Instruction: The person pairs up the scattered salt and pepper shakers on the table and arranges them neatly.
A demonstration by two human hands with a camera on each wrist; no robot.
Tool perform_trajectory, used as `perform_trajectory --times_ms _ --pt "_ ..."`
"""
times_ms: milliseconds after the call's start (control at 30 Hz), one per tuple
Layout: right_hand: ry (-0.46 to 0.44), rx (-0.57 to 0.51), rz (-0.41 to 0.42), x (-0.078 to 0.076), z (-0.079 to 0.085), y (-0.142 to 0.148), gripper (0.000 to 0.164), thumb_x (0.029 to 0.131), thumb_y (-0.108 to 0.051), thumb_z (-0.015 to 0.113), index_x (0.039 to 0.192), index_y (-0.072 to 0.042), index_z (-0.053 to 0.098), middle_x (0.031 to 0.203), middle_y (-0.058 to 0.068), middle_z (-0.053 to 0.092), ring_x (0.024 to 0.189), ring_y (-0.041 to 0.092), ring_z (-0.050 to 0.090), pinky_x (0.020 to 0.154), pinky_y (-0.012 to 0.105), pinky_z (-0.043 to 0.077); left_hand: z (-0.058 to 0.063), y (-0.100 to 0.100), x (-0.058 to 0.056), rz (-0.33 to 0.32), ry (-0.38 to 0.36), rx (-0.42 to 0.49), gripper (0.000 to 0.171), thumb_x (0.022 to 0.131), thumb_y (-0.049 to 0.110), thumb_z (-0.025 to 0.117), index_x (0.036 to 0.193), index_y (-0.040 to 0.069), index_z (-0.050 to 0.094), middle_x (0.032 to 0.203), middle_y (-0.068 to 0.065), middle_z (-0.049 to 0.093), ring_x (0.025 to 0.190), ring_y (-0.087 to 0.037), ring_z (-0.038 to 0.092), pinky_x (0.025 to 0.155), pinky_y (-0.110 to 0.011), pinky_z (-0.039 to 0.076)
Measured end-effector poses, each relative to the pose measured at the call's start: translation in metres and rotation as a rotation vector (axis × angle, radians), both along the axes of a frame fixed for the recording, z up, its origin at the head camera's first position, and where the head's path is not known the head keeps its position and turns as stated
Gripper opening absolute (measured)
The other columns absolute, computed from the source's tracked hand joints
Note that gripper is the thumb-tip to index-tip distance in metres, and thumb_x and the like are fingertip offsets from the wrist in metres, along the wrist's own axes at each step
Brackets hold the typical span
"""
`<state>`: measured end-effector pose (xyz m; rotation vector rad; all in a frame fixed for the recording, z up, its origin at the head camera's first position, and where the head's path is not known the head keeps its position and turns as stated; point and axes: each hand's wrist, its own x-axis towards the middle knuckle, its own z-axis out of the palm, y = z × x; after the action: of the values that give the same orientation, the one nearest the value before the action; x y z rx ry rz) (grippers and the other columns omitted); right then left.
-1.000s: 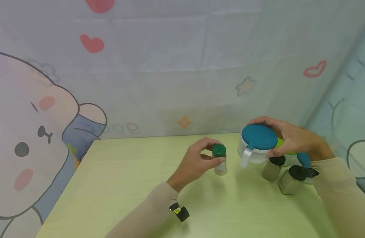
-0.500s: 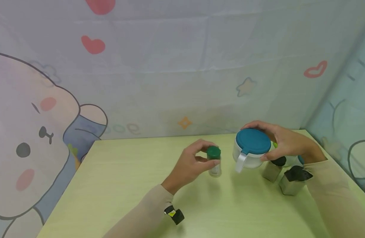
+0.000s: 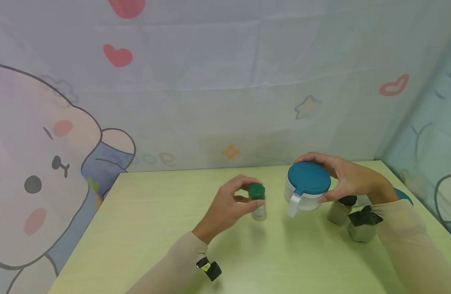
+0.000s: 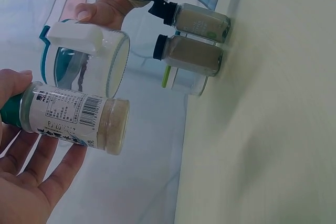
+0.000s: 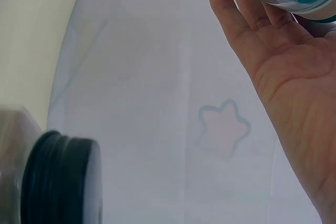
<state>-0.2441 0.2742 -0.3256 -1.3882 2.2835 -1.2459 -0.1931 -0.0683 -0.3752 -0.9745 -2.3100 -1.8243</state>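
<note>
while our left hand [image 3: 230, 204] pinches the green-capped jar [image 3: 259, 211] close to its cap, our right hand [image 3: 348, 179] grips the blue-lidded pot [image 3: 309, 178] from its right side, thumb on the near wall and fingers round the far one. both things hang above the table [image 3: 155, 232], each with a shadow beneath it.

the relation we judge to matter most is the narrow gap between the two. the pot lies just to the right of our left fingertips, at nearly the same height, and in the head view we see jar and pot apart. the jar's long axis runs close to upright, cap uppermost; the pot is much wider, its lid level or nearly so. its white handle [image 3: 294, 203] points out to the near left, so our left hand is the nearer one to it, though it is taken up by the jar. whether our other left fingers touch the jar's wall we cannot tell.

under our right forearm, two dark-capped bottles [image 4: 197, 54] stand side by side on the table, and farther right a blue lid [image 3: 404, 196] shows past the sleeve.
</note>
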Motion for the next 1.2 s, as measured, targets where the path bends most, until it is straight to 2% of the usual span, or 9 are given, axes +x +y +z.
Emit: perform_trajectory --times_ms 267,600,833,1200 --pt "0.027 -0.017 0.037 -0.002 -0.003 -0.009 0.085 0.078 0.001 0.081 0.151 -0.009 0.038 0.142 0.010 0.050 0.121 0.021 0.055 0.097 0.030 0.054 0.001 -0.009 0.002 0.004 0.010 -0.001 0.038 0.090 0.013 0.079 0.125 0.019 0.065 0.114 0.001 0.064 0.102 -0.018 0.061 0.083 -0.034 0.062" --pt "-0.022 0.005 0.055 -0.004 -0.006 -0.019 0.085 0.079 -0.003 0.082 0.151 -0.012 0.038 0.143 0.008 0.050 0.123 0.022 0.055 0.099 0.033 0.053 -0.004 -0.019 0.001 0.006 0.003 -0.007 0.037 0.091 0.013 0.077 0.126 0.016 0.065 0.114 0.003 0.064 0.102 -0.019 0.062 0.083 -0.036 0.062" --pt "-0.047 0.020 0.047 -0.002 -0.007 -0.028 0.083 0.080 -0.006 0.082 0.151 -0.015 0.039 0.143 0.006 0.050 0.124 0.022 0.055 0.100 0.035 0.053 -0.007 -0.025 0.001 0.023 0.000 -0.013 0.037 0.091 0.015 0.078 0.125 0.023 0.065 0.115 0.002 0.064 0.103 -0.019 0.062 0.083 -0.036 0.062" --pt "-0.029 0.038 0.057 -0.004 -0.013 -0.041 0.082 0.080 -0.011 0.084 0.149 -0.017 0.040 0.142 0.004 0.051 0.124 0.022 0.055 0.102 0.036 0.052 -0.011 -0.037 0.005 0.060 -0.022 -0.027 0.038 0.090 0.014 0.079 0.125 0.019 0.066 0.115 0.003 0.064 0.103 -0.020 0.061 0.083 -0.035 0.062"
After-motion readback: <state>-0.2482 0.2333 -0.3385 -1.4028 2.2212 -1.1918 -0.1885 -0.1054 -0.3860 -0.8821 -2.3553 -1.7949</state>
